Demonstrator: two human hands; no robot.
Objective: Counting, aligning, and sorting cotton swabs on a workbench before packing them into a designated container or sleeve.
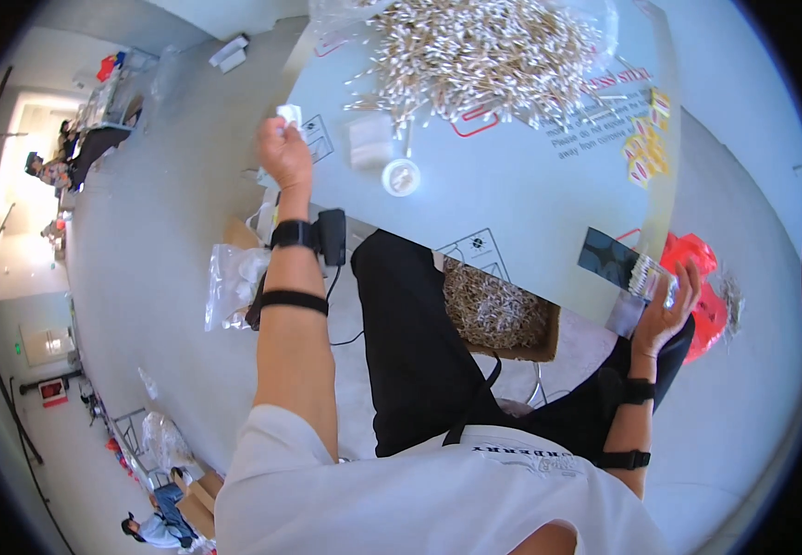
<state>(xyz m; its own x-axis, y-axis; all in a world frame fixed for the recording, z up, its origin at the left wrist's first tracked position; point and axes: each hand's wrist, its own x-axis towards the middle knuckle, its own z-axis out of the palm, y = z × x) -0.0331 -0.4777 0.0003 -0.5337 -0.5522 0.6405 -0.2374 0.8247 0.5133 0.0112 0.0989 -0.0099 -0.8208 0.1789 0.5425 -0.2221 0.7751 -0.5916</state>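
My left hand point(286, 157) is closed in a pinch on a small white piece point(289, 115) above the table's left edge; its kind is unclear. At the table's near right corner, my right hand point(666, 314) has its fingers stretched and apart. Beside them is a short row of cotton swabs point(644, 276), with some white tips showing between thumb and fingers. A dark flat panel point(609, 257) lies just left of that row. Between my hands stand a small round white tub point(401, 178) and a stack of clear-white packets point(370, 141).
A large heap of cotton swabs point(484, 60) covers the table's point(512, 203) far side. Yellow-and-white cards point(646, 143) lie near its right edge. Below the near edge is a cardboard box point(554, 339) of swabs. A red bag point(700, 250) hangs at right; clear bags point(227, 287) sit at left.
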